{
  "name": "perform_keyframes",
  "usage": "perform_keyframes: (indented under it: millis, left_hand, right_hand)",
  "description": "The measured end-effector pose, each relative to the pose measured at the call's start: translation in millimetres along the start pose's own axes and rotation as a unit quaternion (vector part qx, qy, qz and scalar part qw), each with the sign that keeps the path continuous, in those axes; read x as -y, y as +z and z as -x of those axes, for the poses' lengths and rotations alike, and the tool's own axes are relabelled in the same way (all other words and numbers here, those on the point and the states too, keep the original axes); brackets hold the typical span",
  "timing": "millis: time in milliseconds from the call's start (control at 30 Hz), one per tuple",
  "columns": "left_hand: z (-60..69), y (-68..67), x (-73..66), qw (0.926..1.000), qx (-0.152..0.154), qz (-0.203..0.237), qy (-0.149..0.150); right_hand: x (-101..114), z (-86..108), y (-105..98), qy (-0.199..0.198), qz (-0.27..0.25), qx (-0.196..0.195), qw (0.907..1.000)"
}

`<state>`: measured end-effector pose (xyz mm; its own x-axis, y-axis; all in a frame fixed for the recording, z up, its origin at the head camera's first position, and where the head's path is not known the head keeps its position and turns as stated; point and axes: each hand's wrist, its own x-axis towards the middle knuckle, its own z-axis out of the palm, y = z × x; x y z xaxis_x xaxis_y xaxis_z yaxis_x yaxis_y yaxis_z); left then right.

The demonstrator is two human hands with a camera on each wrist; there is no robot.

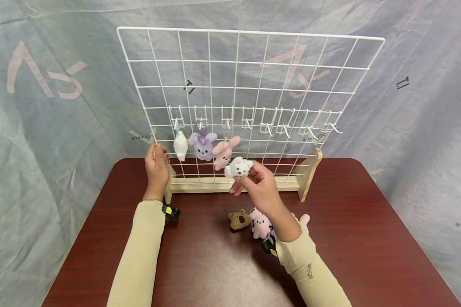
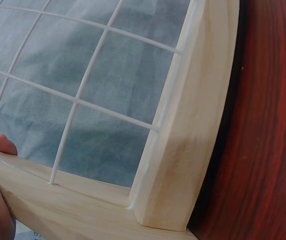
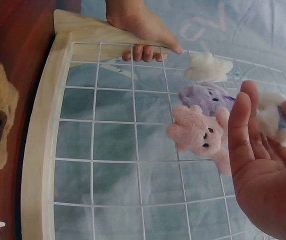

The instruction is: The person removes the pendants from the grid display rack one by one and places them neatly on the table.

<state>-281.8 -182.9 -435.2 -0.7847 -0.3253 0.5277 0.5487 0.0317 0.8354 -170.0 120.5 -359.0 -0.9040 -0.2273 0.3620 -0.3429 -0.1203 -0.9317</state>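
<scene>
While R grip [image 1: 264,189] holds wht plush [image 1: 238,167], dk-red tbl [image 1: 207,264], gry drape [image 1: 418,123] behind.

Dark red wood-grained table [image 1: 199,273]. Wooden-footed wire rack [image 1: 199,186] near far edge. Nearer middle: brown plush [image 1: 238,220], pink plush [image 1: 260,227] just beside, toward right edge.

On the grey cloth backdrop [image 1: 84,25], a large pink emblem [image 1: 15,64] resembling "A5" stands at left and is repeated behind the wire rack [image 1: 234,88]. Faint reversed lettering [image 1: 143,137], apparently "PLANNER", recurs on the same cloth, as does a small dark sign [image 1: 402,82] like "T!". A dark print [image 1: 309,271] on the right sleeve [image 1: 322,285] and the yellow label [image 1: 169,210] on the left wrist's black device [image 1: 174,213] are too small to read.
</scene>
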Motion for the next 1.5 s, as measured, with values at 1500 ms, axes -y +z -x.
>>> perform_keyframes:
  millis: [1500]
  left_hand:
    - [0.5,2.5,-4.8,0.9999,-0.004,0.005,-0.014]
  right_hand:
    - [-13,9.9,-5,0.085,0.041,0.077,0.9926]
